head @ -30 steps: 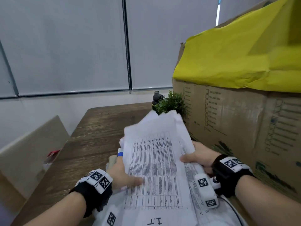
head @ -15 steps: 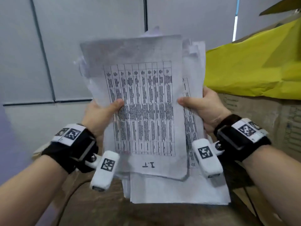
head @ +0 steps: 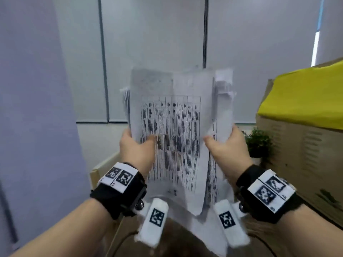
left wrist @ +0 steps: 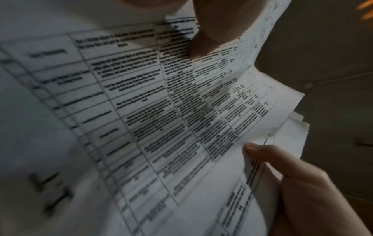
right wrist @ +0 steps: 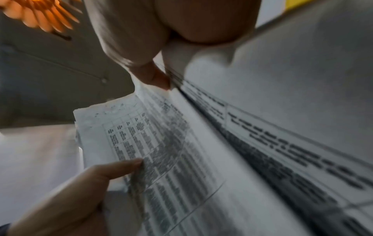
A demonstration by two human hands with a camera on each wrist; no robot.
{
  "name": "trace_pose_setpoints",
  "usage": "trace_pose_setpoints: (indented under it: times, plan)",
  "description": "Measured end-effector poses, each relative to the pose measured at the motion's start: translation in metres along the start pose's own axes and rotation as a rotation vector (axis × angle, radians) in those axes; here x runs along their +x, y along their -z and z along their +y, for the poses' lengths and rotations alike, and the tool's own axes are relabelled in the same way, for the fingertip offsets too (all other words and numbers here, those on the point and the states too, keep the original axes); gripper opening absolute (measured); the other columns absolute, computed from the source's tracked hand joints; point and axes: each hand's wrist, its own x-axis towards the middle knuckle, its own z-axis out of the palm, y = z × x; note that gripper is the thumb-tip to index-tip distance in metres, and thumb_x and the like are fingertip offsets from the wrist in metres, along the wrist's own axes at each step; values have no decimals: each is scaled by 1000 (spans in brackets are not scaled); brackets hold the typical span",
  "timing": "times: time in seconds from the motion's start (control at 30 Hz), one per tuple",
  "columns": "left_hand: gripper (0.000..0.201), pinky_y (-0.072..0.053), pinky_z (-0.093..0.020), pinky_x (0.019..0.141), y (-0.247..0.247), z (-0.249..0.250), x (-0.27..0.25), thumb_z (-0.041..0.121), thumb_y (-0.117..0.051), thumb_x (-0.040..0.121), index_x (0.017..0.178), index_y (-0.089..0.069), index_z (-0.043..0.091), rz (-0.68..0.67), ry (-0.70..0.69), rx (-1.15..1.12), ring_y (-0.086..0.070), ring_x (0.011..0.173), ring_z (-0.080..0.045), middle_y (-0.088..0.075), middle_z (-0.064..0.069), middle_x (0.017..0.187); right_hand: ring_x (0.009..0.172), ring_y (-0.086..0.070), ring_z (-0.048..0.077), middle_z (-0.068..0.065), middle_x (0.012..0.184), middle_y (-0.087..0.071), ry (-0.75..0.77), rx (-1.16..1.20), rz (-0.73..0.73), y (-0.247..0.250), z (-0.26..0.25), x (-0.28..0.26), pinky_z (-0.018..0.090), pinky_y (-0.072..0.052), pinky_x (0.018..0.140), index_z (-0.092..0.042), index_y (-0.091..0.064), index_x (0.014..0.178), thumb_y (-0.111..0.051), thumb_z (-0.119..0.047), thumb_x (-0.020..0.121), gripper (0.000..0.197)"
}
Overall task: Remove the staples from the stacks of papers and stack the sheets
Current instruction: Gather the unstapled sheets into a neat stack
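Note:
A thick stack of white sheets [head: 176, 127] printed with tables stands upright in the air in front of me, held by both side edges. My left hand [head: 136, 145] grips its left edge, thumb on the front page. My right hand [head: 225, 145] grips the right edge the same way. The front sheet bulges forward and its lower corner hangs loose. In the left wrist view the printed stack [left wrist: 161, 127] fills the frame, with the right hand's thumb [left wrist: 262, 151] on it. In the right wrist view the pages [right wrist: 201, 151] fan apart. No staple shows.
A brown cardboard box [head: 300, 160] topped with yellow paper [head: 306, 95] stands at the right. A small green plant [head: 259, 141] sits beside it. The dark wooden table [head: 176, 243] lies below the papers. Grey blinds hang behind.
The stack has gone from lying on the table to upright in the air. Since half a second ago my hands have drawn closer together and the front sheet has bowed.

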Motion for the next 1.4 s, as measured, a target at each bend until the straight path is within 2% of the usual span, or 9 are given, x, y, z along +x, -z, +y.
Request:
trace_pose_setpoints:
  times: [0.37,0.5,0.63,0.8,0.9,1.03,1.13,1.23,1.4]
  plan:
    - [67,-59,-30,78,22,-25,-14,16,-87,68,120,-45,20,-326,22,-100,-71,91,-15,-68,-4,109,100,-66,21,3,108,-66,-159,105,-51,19,36,-23,45,-52,94,-32,-50,105,-76,-9,78,43]
    - [86,-59,-28,81,24,-27,-11,32,-92,50,122,-45,24,-409,-46,-105,-70,95,-13,-66,-3,114,92,-68,17,7,105,-68,-80,158,6,27,38,-28,29,-57,77,-25,-57,105,-72,-4,80,36]
    - [105,-58,-31,84,30,-31,-7,55,-95,32,123,-54,24,-511,-83,-131,-71,100,-16,-73,-4,112,100,-67,32,15,108,-69,-50,242,-39,37,43,-31,48,-55,87,-8,-54,121,-87,-36,65,71]
    - [93,-57,-24,82,37,-22,9,54,-94,39,119,-63,18,-555,-206,-40,-70,101,-17,-73,-6,111,101,-65,37,21,112,-66,-46,387,-117,45,42,-20,53,-55,85,-4,-50,126,-74,-23,68,66]
    - [50,-48,-5,81,32,-12,2,31,-93,60,106,-74,38,-622,-265,5,-67,95,7,-73,25,98,95,-69,25,12,101,-72,16,310,-186,39,42,-19,35,-56,80,-4,-56,115,-74,-17,67,52]
    - [38,-43,-2,84,20,-11,0,47,-87,64,99,-72,43,-477,-435,68,-63,97,13,-69,34,100,99,-68,29,14,104,-72,8,244,-206,28,41,-16,41,-56,88,-3,-58,116,-80,-41,60,72]
    - [33,-51,-13,76,8,-25,16,1,-84,70,88,-74,27,-322,-395,-18,-67,81,6,-75,21,87,102,-66,34,19,110,-69,-57,345,-271,24,45,-8,45,-55,88,0,-54,123,-84,-45,57,85]
    - [25,-49,-7,56,2,-30,34,-4,-77,74,73,-66,18,-185,-211,-22,-60,52,11,-68,17,56,108,-63,28,16,116,-65,-162,341,-349,30,66,2,37,-53,90,-9,-53,125,-80,-46,56,83]
    - [16,-49,-6,53,16,-42,63,-6,-77,75,87,-70,1,-74,-141,-59,-59,49,9,-67,11,62,134,-40,20,4,145,-35,-443,-541,-610,36,139,7,33,-40,107,-36,-43,135,-68,-38,79,61]
